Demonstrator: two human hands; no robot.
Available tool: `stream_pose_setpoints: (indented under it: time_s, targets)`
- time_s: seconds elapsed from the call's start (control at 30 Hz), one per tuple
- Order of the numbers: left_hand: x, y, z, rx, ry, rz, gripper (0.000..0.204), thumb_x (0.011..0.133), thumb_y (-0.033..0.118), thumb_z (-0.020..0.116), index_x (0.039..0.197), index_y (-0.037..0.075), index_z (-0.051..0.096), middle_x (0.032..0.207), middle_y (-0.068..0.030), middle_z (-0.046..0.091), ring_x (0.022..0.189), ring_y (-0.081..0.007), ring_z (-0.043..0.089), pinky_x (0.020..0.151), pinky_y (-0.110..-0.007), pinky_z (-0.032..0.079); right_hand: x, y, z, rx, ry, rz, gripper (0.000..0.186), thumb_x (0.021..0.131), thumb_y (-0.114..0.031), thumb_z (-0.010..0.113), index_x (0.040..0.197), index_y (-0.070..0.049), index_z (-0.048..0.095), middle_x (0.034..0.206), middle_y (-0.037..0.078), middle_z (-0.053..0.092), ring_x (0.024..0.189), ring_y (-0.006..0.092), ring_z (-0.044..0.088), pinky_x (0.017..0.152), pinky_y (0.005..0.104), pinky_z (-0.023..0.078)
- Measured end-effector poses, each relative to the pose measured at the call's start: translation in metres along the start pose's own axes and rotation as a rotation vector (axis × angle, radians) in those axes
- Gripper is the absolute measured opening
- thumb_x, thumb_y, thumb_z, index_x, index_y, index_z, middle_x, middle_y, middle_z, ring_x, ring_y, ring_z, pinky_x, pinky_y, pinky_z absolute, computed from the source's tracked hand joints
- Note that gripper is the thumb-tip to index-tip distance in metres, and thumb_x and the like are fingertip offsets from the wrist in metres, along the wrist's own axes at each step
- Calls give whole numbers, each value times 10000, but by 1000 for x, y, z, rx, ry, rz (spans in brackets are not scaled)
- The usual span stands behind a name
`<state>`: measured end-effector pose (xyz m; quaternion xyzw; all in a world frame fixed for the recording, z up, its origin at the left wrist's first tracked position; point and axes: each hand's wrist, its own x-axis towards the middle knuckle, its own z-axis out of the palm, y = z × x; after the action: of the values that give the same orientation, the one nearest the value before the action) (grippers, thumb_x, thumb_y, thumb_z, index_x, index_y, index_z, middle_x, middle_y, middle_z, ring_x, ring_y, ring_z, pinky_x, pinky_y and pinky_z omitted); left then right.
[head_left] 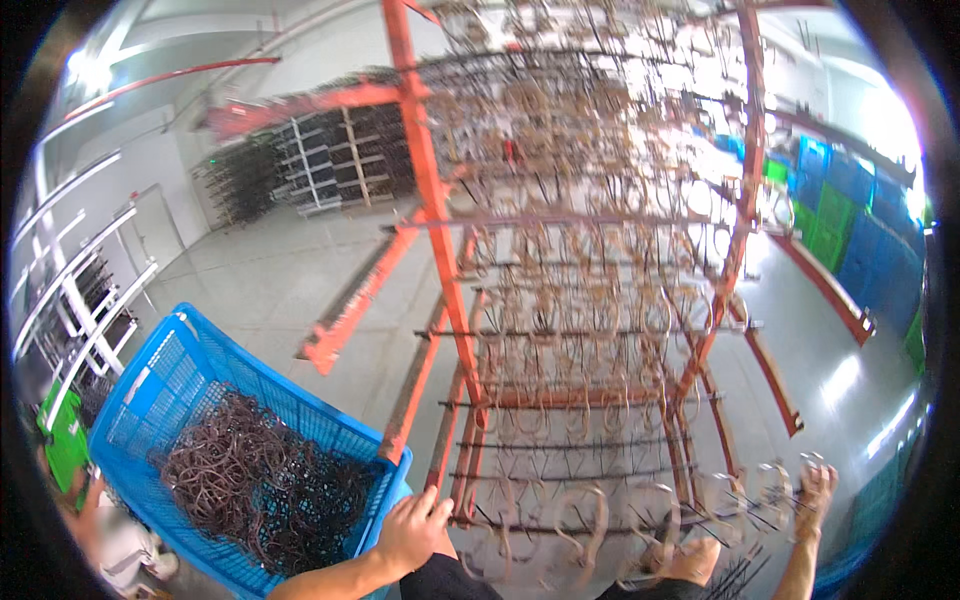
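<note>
My left hand (415,530) grips the left end of a dark rod (630,526) low in front of me, beside the blue basket. My right hand (815,490) holds the same rod's right end, at lower right. Several curved, pale metal hook-like pieces (590,530) hang along the rod. Behind it stands an orange rack (430,220), with many rows of rods bearing similar curved pieces (550,300). The blue mesh basket (150,400) at lower left holds a tangled heap of dark brown curved pieces (240,460).
A white tube rack (75,290) and green crate (60,430) are at far left, above a partly visible person (110,540). Stacked blue and green crates (870,230) line the right. The rack's orange arms (830,295) jut out sideways over the grey floor (230,280).
</note>
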<state>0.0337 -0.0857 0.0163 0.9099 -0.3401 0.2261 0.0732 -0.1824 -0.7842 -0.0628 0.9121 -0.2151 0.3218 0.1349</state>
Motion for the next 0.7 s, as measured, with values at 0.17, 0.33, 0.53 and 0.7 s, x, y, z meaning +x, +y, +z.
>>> stream_pose_setpoints:
  time_s: [0.17, 0.33, 0.53, 0.7]
  targets:
    - [58, 4, -158, 362, 442, 148, 367, 719, 140, 666, 1076, 79, 610, 1088, -158, 597, 884, -314, 603, 792, -379, 496, 54, 73, -69, -90, 130, 222, 351, 865, -136, 492, 1196, -19, 495, 1092, 130, 551, 1059, 289, 493, 963, 418, 355]
    - [177, -44, -296, 630, 821, -6, 413, 743, 122, 647, 1138, 64, 541, 1160, -126, 506, 987, -320, 487, 856, -427, 419, 145, -16, -191, 31, 443, 38, 500, 769, 45, 556, 1254, 0, 443, 1151, 179, 536, 1007, 333, 511, 887, 464, 414]
    - [244, -98, -352, 481, 753, -71, 365, 799, 190, 592, 1135, 51, 556, 1048, -138, 589, 985, -322, 521, 859, -400, 438, 254, -102, -303, 80, 435, -7, 437, 731, 67, 555, 1150, -28, 475, 1118, 192, 535, 1005, 380, 503, 852, 449, 392]
    - [240, -109, -355, 185, 546, -289, 426, 790, 250, 626, 1189, 118, 555, 963, -180, 640, 877, -348, 618, 743, -449, 485, 360, -96, -350, 66, 455, -94, 365, 789, -30, 533, 1150, -65, 502, 1132, 171, 543, 1046, 362, 506, 876, 432, 402]
